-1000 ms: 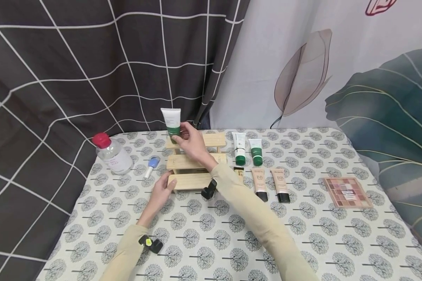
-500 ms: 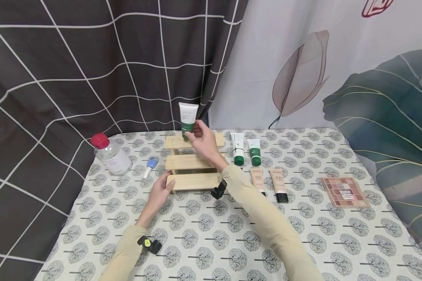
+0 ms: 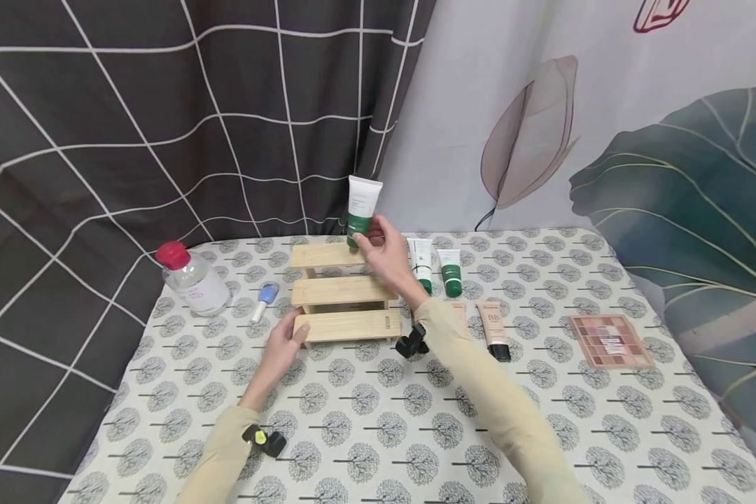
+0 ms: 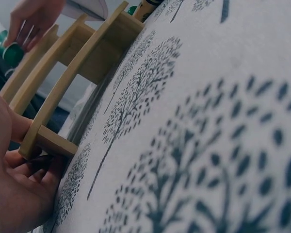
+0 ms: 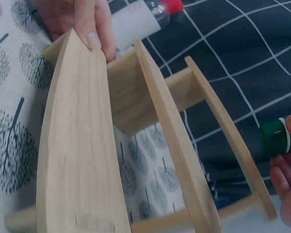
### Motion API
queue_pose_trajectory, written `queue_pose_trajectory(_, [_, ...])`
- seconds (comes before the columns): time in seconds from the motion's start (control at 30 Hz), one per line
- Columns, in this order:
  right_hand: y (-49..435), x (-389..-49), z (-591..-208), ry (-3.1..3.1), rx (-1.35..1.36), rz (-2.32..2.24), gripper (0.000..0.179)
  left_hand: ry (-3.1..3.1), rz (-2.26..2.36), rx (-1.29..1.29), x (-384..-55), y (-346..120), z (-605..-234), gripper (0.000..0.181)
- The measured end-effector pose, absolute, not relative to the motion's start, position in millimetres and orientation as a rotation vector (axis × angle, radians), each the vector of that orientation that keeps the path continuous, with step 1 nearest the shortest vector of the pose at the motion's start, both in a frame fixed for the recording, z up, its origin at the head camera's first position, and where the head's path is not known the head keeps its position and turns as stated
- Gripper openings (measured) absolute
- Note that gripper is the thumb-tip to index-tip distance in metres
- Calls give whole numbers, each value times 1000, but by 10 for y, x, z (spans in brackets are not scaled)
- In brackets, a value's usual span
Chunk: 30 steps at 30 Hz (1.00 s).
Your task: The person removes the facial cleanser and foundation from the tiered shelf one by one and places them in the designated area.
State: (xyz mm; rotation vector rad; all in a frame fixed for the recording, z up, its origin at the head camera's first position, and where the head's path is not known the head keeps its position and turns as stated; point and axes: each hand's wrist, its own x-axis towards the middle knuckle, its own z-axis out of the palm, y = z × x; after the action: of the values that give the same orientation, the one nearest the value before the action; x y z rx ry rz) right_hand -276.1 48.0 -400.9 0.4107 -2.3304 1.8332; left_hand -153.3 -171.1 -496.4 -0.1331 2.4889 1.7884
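A three-step wooden display rack [image 3: 346, 325] stands on the table. My left hand [image 3: 280, 346] grips the left end of its lowest step, thumb on top and fingers underneath, as the left wrist view shows. My right hand [image 3: 387, 255] holds a white and green squeeze tube [image 3: 362, 203] by its lower part. The tube is cap down and slightly tilted, over the right part of the top step. In the right wrist view, a gap shows between the green cap [image 5: 274, 137] and the top step [image 5: 233, 131].
Two more white and green tubes [image 3: 451, 273] lie right of the rack. BB cream tubes [image 3: 493, 325] lie in front of them, one mostly behind my right sleeve. An eyeshadow palette [image 3: 611, 341] is farther right. A blue and white bottle [image 3: 266, 299] and a red-capped bottle [image 3: 198, 283] are left.
My right hand has carried the squeeze tube rightward along above the top step, from its left end toward its right. My left hand keeps its grip on the lowest step.
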Motion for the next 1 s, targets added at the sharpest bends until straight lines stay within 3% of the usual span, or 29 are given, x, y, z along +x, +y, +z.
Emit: queue_pose_trajectory(1.0, [1236, -2815, -4127, -2320, 224, 1795, 39, 2488, 1783, -120, -1530, -1710, -4968, 53])
